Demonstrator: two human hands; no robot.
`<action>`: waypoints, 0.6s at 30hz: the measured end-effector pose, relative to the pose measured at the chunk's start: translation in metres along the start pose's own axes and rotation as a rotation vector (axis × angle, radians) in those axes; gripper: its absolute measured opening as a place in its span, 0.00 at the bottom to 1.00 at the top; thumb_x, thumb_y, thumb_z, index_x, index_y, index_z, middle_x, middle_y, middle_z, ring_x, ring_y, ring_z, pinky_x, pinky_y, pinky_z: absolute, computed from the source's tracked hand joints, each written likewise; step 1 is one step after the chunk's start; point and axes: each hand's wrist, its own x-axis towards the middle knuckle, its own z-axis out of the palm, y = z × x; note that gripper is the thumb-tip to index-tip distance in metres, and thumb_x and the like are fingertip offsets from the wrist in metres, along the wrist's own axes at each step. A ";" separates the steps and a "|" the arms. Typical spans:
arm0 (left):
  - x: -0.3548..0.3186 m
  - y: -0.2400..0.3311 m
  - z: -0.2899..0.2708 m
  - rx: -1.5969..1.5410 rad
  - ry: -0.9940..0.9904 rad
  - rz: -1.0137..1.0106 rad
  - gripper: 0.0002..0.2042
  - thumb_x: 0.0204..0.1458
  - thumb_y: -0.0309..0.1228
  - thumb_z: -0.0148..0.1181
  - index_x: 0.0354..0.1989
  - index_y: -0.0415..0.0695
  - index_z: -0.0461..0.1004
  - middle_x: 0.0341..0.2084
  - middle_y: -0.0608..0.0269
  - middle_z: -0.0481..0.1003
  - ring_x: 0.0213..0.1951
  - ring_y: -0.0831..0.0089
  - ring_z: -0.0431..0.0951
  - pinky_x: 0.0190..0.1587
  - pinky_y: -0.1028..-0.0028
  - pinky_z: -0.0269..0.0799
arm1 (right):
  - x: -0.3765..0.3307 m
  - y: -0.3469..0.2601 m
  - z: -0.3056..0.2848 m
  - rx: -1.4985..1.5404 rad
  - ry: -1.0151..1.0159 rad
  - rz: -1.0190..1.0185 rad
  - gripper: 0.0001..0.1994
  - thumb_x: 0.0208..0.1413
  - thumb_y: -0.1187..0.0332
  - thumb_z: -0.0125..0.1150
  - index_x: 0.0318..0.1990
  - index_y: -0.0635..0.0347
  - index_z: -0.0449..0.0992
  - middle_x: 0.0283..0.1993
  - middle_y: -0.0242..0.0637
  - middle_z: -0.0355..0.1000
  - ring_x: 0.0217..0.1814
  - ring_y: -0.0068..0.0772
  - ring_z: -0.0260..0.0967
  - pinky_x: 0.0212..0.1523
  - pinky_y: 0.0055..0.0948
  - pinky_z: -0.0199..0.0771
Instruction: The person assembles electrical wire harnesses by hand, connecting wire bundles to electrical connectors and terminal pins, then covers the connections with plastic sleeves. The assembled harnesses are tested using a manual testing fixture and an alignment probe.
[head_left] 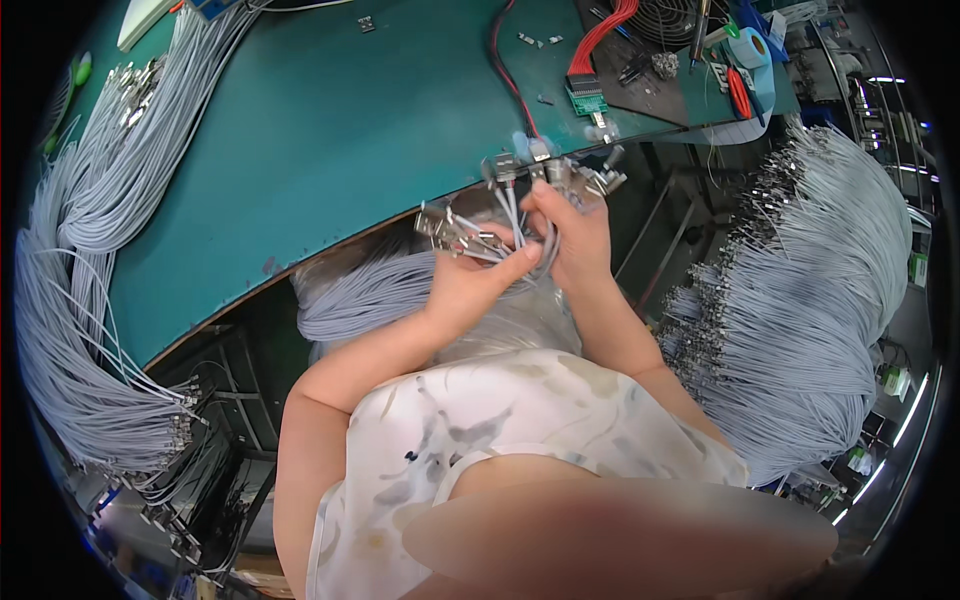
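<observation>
Grey thin cables w/ metal connector ends (pixel 520 190), a small bunch, sit gripped between both hands just past the near edge of the green bench (pixel 330 130). Left hand (pixel 470 280) is closed around the wires from below; right hand (pixel 575 235) pinches them from above, connectors fanning upward. Big grey cable bundles hang at left (pixel 70 330) & right (pixel 810 300) (lots more). Green circuit board (pixel 588 98) lies behind.

No packages, labels, signs, screens
</observation>
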 end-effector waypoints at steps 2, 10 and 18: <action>-0.001 0.002 0.003 -0.041 0.012 0.121 0.06 0.42 0.24 0.60 0.23 0.41 0.67 0.22 0.68 0.70 0.25 0.83 0.68 0.29 0.81 0.65 | -0.001 0.001 -0.003 0.089 0.023 -0.011 0.06 0.43 0.71 0.59 0.28 0.62 0.69 0.19 0.32 0.66 0.15 0.13 0.54 0.15 0.14 0.50; 0.000 0.004 0.006 -0.213 -0.002 0.049 0.07 0.43 0.24 0.60 0.23 0.42 0.65 0.24 0.68 0.70 0.27 0.83 0.68 0.29 0.82 0.65 | 0.010 -0.001 0.000 0.164 0.049 -0.022 0.07 0.45 0.71 0.56 0.21 0.62 0.68 0.14 0.27 0.61 0.12 0.15 0.51 0.14 0.17 0.49; 0.002 0.007 0.007 -0.094 -0.019 -0.044 0.08 0.41 0.23 0.61 0.24 0.41 0.66 0.23 0.69 0.70 0.26 0.82 0.69 0.29 0.82 0.66 | 0.012 -0.003 0.002 -0.033 -0.096 0.009 0.07 0.45 0.69 0.58 0.29 0.64 0.71 0.22 0.33 0.69 0.18 0.15 0.58 0.16 0.15 0.54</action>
